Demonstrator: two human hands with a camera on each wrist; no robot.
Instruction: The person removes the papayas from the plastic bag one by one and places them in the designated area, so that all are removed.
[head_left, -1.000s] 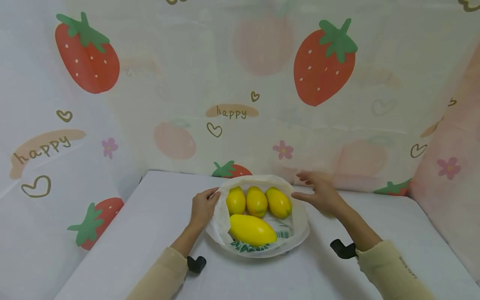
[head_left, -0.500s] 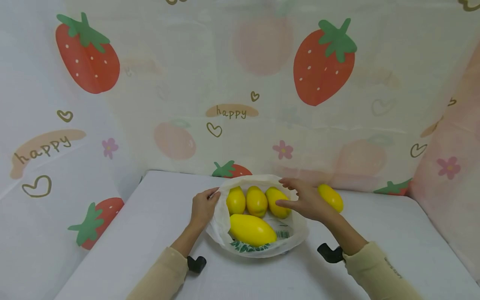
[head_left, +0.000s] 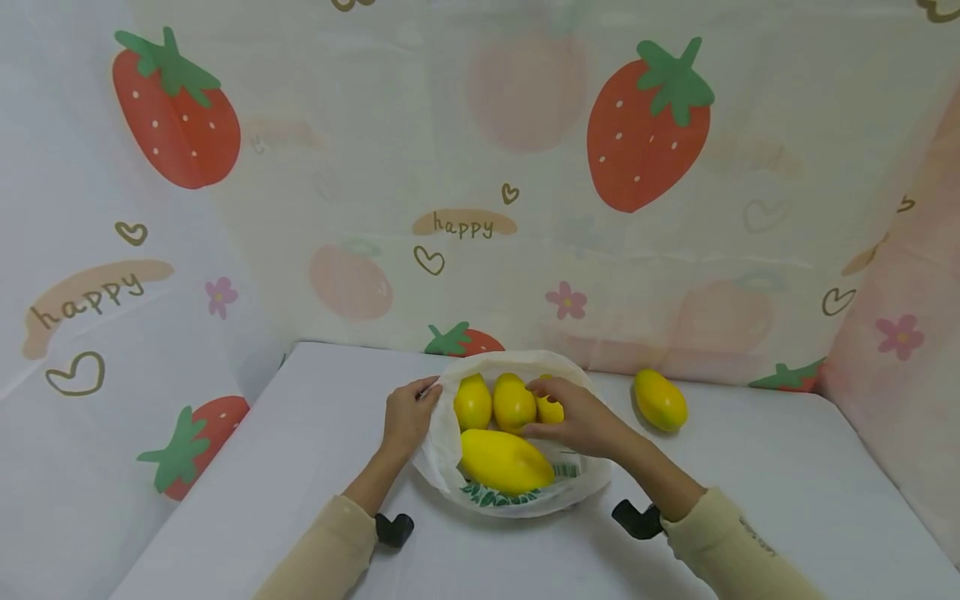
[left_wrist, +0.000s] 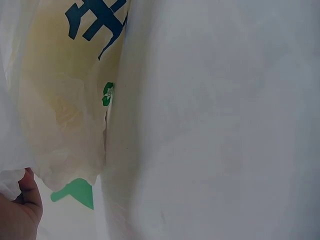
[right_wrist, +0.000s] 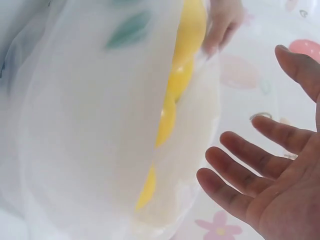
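A white plastic bag (head_left: 525, 362) stands on the table with its mouth wide and folded back. My left hand (head_left: 406, 421) pinches its left rim; in the left wrist view that hand (left_wrist: 21, 215) shows at the lower left corner. Three smaller yellow mango-like fruits, left (head_left: 472, 402), middle (head_left: 513, 400) and right (head_left: 550, 410), line the back of the bag. In front of them lies a longer yellow fruit (head_left: 504, 461). Over the bag's right side hovers my right hand (head_left: 581, 421), partly hiding the right fruit. In the right wrist view its fingers (right_wrist: 240, 155) are spread, holding nothing.
Another yellow fruit (head_left: 661, 401) lies on the white table (head_left: 757, 467) to the right of the bag, near the back edge. A strawberry-printed curtain (head_left: 465, 150) hangs behind and at both sides. Black wrist mounts (head_left: 638, 519) stick out from the sleeves.
My right hand has moved left, from beside the fruit on the table to over the bag. That outer fruit now shows fully. My left hand keeps its place on the rim.
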